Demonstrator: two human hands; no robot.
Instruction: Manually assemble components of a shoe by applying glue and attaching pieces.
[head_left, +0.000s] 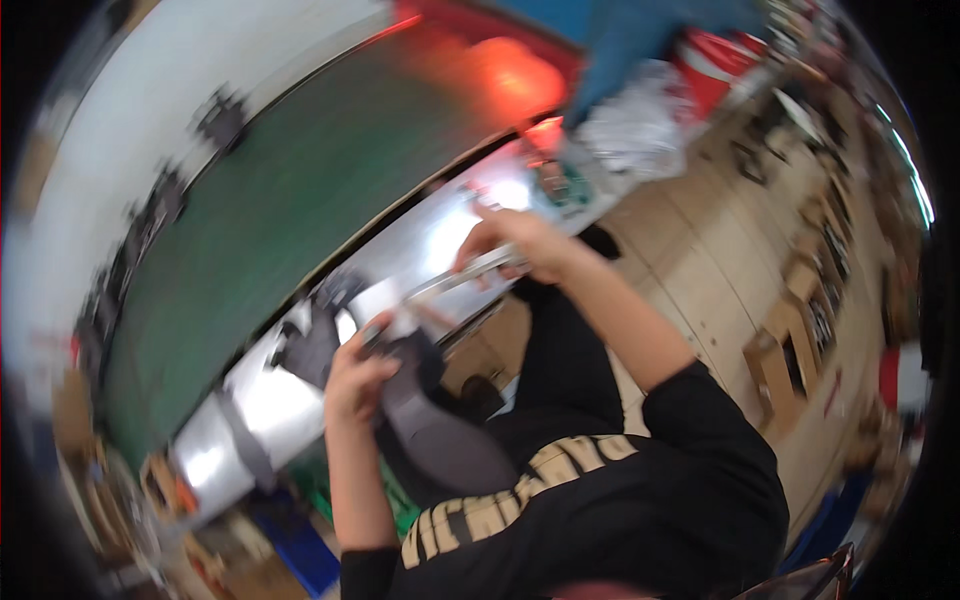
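My right hand is closed around a slim whitish tool, whose far end points toward my left hand; motion blur hides its exact kind. My left hand is closed at the edge of a dark grey, curved part that lies across my lap and reaches the metal ledge. A pale white piece shows beside the left fingertips, just past the tool's tip. Whether the tool touches it I cannot tell.
Beyond the ledge runs a green conveyor belt, with several dark grey parts along its far side. A red glow lights its right end. Clear plastic bags lie at the upper right. Open cardboard boxes stand on the tiled floor.
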